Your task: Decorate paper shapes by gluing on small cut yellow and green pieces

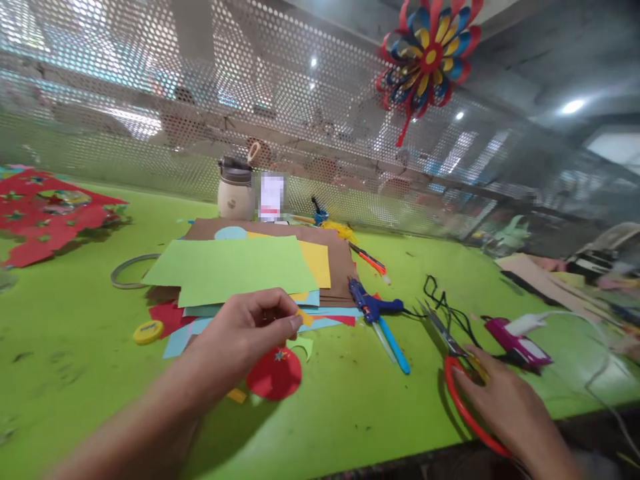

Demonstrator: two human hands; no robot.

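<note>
Between the thumb and fingers of my left hand [255, 327] is a small yellow paper piece [305, 319]. Below that hand lies a red paper circle [275, 375] with a small star on it, beside a green paper scrap [303, 347]. My right hand [505, 393] is closed on the red-handled scissors [457, 380], whose blades point away from me over the green table. A blue glue gun [373, 305] with a blue stick lies between my two hands.
Stacked coloured paper [240, 263] lies ahead, with a jar [235, 190] behind it. A yellow round cap [149, 332] and a grey ring [131, 272] are at left. A pink power strip [520, 343] with a white cable is at right. A paper flower [431, 57] hangs above.
</note>
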